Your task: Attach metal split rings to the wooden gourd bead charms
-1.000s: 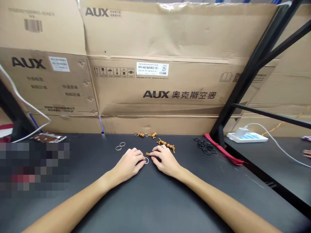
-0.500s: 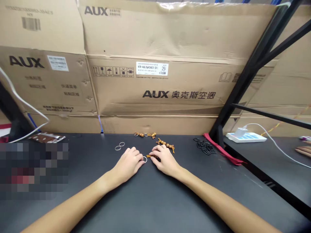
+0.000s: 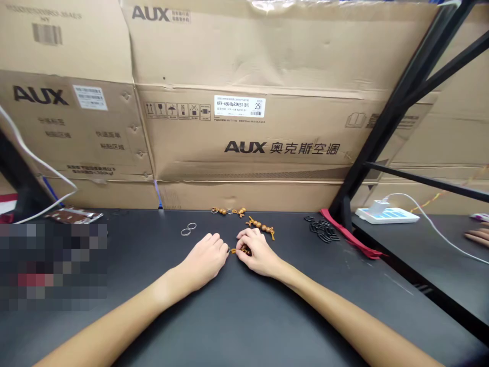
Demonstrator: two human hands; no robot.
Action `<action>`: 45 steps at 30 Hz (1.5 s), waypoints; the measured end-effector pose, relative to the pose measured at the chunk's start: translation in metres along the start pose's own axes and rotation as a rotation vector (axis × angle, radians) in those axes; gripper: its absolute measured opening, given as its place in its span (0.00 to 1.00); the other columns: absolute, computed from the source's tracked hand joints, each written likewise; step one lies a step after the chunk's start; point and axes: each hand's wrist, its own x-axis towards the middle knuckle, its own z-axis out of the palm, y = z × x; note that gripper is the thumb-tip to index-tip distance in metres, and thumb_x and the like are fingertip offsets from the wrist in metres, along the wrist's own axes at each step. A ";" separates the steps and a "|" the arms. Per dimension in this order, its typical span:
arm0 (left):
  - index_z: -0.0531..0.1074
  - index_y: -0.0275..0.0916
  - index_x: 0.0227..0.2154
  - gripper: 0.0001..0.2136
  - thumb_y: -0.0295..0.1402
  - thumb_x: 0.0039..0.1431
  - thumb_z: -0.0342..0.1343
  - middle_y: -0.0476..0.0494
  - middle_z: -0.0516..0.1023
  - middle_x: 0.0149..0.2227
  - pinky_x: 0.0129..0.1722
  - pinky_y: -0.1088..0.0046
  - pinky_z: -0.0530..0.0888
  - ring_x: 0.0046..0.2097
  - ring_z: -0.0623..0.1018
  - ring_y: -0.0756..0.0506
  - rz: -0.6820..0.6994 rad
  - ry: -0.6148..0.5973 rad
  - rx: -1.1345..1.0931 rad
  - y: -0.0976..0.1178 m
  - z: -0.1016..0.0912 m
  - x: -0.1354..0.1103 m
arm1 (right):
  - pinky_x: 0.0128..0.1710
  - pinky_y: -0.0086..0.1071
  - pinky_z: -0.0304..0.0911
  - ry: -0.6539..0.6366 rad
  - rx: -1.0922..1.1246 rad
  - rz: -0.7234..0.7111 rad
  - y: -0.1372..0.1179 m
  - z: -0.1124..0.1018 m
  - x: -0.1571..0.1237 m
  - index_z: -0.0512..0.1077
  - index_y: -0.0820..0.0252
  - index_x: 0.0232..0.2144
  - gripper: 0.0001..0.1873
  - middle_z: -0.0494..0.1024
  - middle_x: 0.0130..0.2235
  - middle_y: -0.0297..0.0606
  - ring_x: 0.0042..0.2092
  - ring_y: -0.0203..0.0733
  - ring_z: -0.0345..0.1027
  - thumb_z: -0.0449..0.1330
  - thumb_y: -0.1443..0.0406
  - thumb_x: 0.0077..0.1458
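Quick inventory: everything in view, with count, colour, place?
Loose rings: two, silver, left of centre
Single ring: one, silver, centre
Near bead strand: one, orange, centre
Far bead strands: count unclear, orange, back centre
Links: uncountable heap, black, right
Strap: one, red, right
Power strip: one, white, far right
Cables: two, white, both sides
Packet: one, brown, back left
Cardboard: several panels, brown, behind
Frame posts: several, black, both sides
Tabletops: two, grey, foreground and right
Pixelated patch: one, left, unreadable
Co-worker's hand: one, right edge
Left hand: one, at single ring
Right hand: one, at near strand
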 end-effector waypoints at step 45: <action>0.70 0.41 0.34 0.14 0.35 0.68 0.40 0.48 0.76 0.36 0.43 0.70 0.67 0.38 0.72 0.48 -0.240 0.015 -0.823 -0.013 0.003 -0.004 | 0.49 0.42 0.58 -0.018 0.218 -0.045 -0.003 -0.007 0.002 0.71 0.57 0.27 0.08 0.72 0.41 0.38 0.46 0.43 0.63 0.59 0.63 0.58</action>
